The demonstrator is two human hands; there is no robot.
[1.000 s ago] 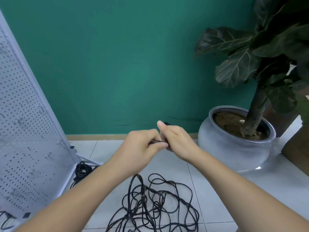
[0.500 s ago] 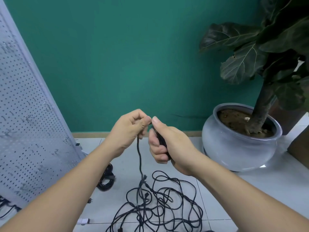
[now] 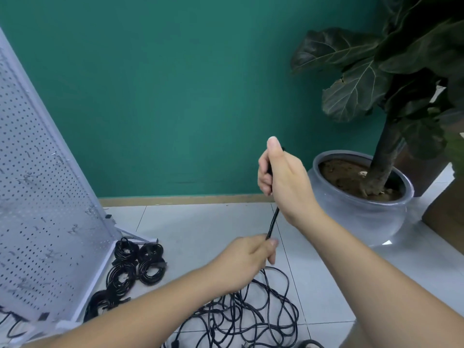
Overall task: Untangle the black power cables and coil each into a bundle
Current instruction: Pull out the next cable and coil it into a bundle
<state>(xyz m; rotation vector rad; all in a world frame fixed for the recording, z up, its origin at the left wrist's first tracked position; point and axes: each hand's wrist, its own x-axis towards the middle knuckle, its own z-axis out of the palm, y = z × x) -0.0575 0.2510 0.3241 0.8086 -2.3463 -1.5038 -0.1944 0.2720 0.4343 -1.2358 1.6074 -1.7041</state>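
Note:
A tangle of black power cables [image 3: 251,320] lies on the white tiled floor at the bottom centre. My right hand [image 3: 283,177] is raised and grips the plug end of one black cable [image 3: 273,223], thumb pointing up. The cable runs taut down to my left hand [image 3: 246,262], which pinches it lower and nearer the floor. Below my left hand the cable drops into the tangle. Several coiled black cable bundles [image 3: 140,264] lie on the floor at the left, beside the pegboard's foot.
A white pegboard stand [image 3: 42,197] leans at the left with its base frame on the floor. A grey pot [image 3: 359,209] with a large-leaved plant [image 3: 376,84] stands at the right. A green wall [image 3: 175,96] is behind, and a brown object [image 3: 444,209] sits at the far right.
My hands have parted: the right rose with the plug end, the left slid down along the cable, which is now stretched between them. The view tilted down, showing more coiled bundles.

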